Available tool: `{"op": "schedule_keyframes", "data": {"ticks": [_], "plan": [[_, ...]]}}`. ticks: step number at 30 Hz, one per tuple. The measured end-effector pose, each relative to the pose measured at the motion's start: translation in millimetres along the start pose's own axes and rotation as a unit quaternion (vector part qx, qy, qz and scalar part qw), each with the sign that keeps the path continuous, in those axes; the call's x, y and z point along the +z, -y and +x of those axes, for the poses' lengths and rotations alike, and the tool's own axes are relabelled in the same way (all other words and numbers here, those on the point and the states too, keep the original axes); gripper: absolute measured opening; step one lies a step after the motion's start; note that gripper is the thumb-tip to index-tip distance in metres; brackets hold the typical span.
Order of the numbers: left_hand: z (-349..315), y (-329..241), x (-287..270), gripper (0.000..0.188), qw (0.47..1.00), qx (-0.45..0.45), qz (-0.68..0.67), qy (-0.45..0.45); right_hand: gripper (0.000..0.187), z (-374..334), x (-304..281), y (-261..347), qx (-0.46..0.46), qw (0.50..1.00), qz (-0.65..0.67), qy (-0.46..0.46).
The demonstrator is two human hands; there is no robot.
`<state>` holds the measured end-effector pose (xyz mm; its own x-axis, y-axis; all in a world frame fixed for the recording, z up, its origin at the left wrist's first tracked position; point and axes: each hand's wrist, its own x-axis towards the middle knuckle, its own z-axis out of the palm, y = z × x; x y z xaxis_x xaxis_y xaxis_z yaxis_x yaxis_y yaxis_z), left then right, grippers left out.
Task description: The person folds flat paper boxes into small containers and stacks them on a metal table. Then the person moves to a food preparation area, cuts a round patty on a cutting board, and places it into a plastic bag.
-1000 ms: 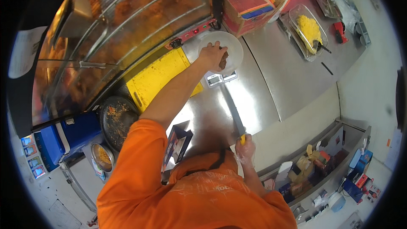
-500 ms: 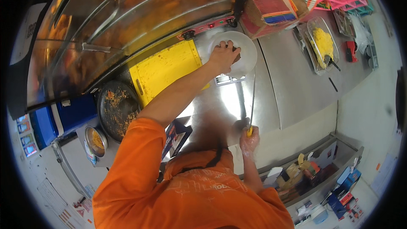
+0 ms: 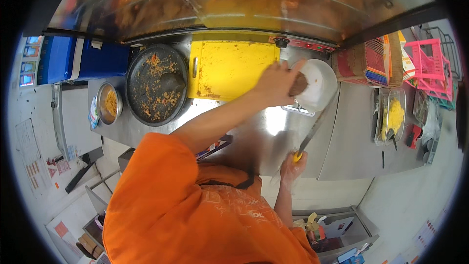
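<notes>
Food-shop kitchen, by the look: steel tabletop [image 3: 359, 139], glass-fronted food case [image 3: 254, 0] with knobbed red control strip [image 3: 299, 43], yellow cutting board [image 3: 234, 71], long knife [image 3: 314, 129], dark dish [image 3: 130, 87] strewn with crumbs [image 3: 163, 103], clear tray [image 3: 396, 96] of yellow food [image 3: 394, 116]

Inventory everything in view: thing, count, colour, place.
Display cabinet: 1, dark-framed glass, across top
Counter: 1, steel grey, mid-picture
Cutting board: 1, yellow, below cabinet
Shallow dish: 1, black, left of board
Metal bowl: 1, silver, left of dish
Storage box: 1, blue, upper left
White bowl: 1, white, right of board
Scale: 1, pale, by white bowl
Lump: 1, brown, white bowl's left edge
Knife: 1, grey, yellow handle, mid-right
Cardboard box: 1, brown, upper right
Crates: count unclear, pink, far right
Food tray: 1, clear, right
Open bin: 1, grey, lower right
Shirt: 1, orange, bottom centre
Left grip: 1, bare, on lump
Right grip: 1, clear glove, holding knife
</notes>
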<state>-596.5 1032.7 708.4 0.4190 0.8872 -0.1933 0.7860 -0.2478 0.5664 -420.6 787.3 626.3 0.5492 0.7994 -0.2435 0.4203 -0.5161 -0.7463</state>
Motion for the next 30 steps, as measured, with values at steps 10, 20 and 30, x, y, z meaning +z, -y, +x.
{"op": "schedule_keyframes", "data": {"ticks": [10,20,30], "plan": [[-83,162,43,0.117,0.989,-0.120,0.047,-0.066,0.047,27,100,52,-0.089,0.950,-0.043,0.298],[-124,173,52,0.100,0.943,-0.206,-0.205,-0.161,0.066,46,121,62,-0.039,0.943,-0.139,0.301],[-119,162,44,0.098,0.960,-0.168,-0.189,-0.119,0.059,46,100,73,0.209,0.920,-0.011,0.331]]}}
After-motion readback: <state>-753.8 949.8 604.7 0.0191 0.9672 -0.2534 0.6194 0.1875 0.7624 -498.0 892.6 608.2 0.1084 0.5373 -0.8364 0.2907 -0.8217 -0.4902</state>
